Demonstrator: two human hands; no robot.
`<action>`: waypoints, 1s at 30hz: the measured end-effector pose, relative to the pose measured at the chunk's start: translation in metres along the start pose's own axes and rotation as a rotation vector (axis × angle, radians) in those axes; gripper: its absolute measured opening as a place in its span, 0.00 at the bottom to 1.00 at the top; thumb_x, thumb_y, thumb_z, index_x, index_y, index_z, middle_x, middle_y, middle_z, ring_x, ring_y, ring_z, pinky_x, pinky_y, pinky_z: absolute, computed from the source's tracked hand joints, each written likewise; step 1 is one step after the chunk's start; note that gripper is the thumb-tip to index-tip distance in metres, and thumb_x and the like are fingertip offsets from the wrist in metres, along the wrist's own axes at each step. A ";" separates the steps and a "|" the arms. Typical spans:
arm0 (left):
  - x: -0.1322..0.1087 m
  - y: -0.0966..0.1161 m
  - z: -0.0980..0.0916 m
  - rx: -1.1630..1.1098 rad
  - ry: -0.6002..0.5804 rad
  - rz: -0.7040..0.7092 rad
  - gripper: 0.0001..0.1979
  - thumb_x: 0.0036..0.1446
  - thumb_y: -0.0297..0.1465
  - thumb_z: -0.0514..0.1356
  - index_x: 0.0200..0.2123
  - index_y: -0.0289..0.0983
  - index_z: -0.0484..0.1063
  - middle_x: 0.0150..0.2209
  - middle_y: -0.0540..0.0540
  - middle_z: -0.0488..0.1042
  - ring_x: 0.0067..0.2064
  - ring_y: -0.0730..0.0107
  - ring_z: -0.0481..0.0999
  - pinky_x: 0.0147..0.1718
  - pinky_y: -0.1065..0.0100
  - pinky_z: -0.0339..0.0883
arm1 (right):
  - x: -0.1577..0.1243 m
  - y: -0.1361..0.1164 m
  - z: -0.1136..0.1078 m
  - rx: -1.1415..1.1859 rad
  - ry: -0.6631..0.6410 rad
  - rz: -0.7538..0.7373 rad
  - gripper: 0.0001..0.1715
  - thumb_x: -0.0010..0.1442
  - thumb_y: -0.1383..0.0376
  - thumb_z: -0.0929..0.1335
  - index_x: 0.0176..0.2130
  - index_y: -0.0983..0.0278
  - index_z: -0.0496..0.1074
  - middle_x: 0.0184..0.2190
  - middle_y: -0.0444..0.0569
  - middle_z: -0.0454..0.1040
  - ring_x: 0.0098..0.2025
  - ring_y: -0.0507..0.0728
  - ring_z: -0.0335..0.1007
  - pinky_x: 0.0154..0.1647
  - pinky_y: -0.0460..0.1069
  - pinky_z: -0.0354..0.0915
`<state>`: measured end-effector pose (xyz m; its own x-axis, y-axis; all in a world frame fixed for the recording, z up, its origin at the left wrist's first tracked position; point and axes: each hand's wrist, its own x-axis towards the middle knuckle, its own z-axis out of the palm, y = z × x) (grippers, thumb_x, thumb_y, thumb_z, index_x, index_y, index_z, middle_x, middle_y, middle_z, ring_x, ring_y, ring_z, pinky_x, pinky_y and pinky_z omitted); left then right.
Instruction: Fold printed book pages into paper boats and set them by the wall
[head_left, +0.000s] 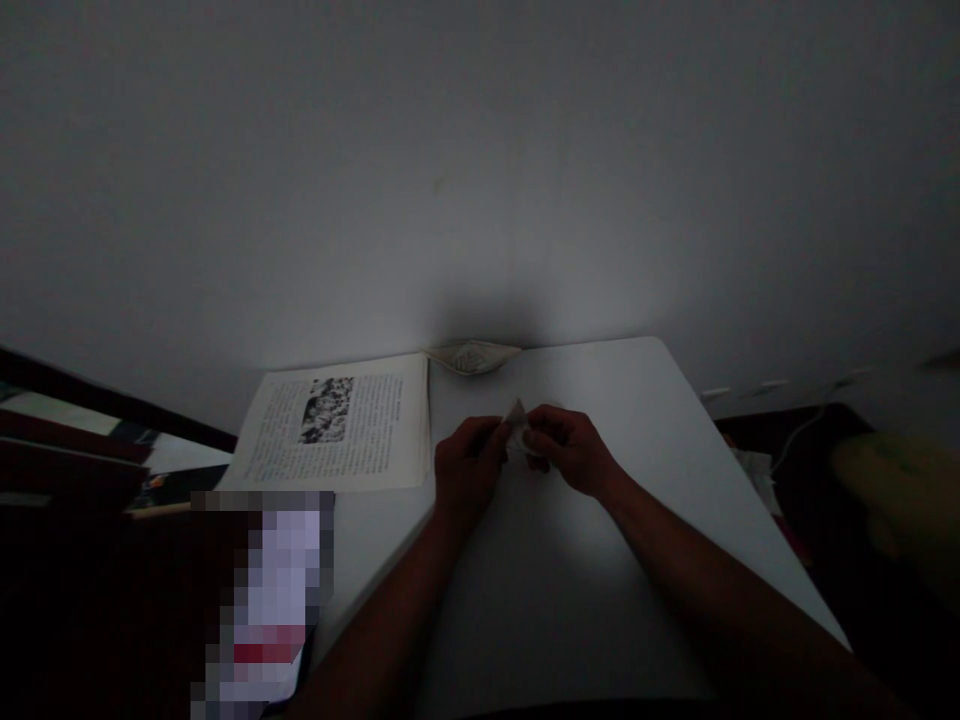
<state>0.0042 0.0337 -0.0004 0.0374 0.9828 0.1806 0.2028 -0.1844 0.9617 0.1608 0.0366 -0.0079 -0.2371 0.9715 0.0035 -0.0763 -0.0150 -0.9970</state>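
Between my two hands, over the middle of the white table, is a small folded piece of paper [517,428] with a pointed top. My left hand [469,460] pinches its left side. From the right, my right hand [564,440] grips the other side with thumb and fingers. Parts of the paper are hidden behind my fingers. Beyond my hands, against the wall, stands a folded paper boat [472,357] with print on it.
A stack of printed pages [360,425] with a black-and-white picture lies at the table's left. Nearer me is a blurred-out device with a lit screen [281,590]. The white table [637,400] meets a grey wall [480,180]. A cable [799,430] runs at the right.
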 end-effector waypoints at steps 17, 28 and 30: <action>0.003 0.003 -0.002 0.117 -0.183 0.023 0.19 0.59 0.41 0.53 0.19 0.36 0.61 0.17 0.54 0.61 0.20 0.78 0.59 0.20 0.75 0.52 | -0.002 0.000 -0.002 0.015 -0.035 -0.046 0.14 0.55 0.58 0.68 0.34 0.66 0.68 0.17 0.40 0.68 0.17 0.46 0.58 0.18 0.42 0.55; 0.002 0.000 -0.004 0.177 -0.191 0.082 0.17 0.56 0.40 0.56 0.21 0.34 0.64 0.18 0.54 0.58 0.22 0.77 0.58 0.21 0.73 0.50 | 0.000 0.000 -0.002 0.046 -0.061 0.020 0.17 0.54 0.57 0.69 0.39 0.67 0.71 0.18 0.41 0.69 0.15 0.46 0.56 0.15 0.43 0.53; 0.002 0.000 -0.004 0.150 -0.171 0.069 0.17 0.56 0.40 0.55 0.22 0.35 0.65 0.18 0.54 0.58 0.22 0.77 0.58 0.21 0.73 0.50 | 0.002 0.000 -0.003 0.095 -0.083 -0.008 0.17 0.54 0.58 0.69 0.40 0.67 0.72 0.19 0.42 0.71 0.16 0.46 0.58 0.17 0.43 0.54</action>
<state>0.0003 0.0360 0.0012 0.2192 0.9560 0.1950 0.3369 -0.2617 0.9044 0.1631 0.0388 -0.0082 -0.3155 0.9486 0.0222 -0.1692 -0.0332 -0.9850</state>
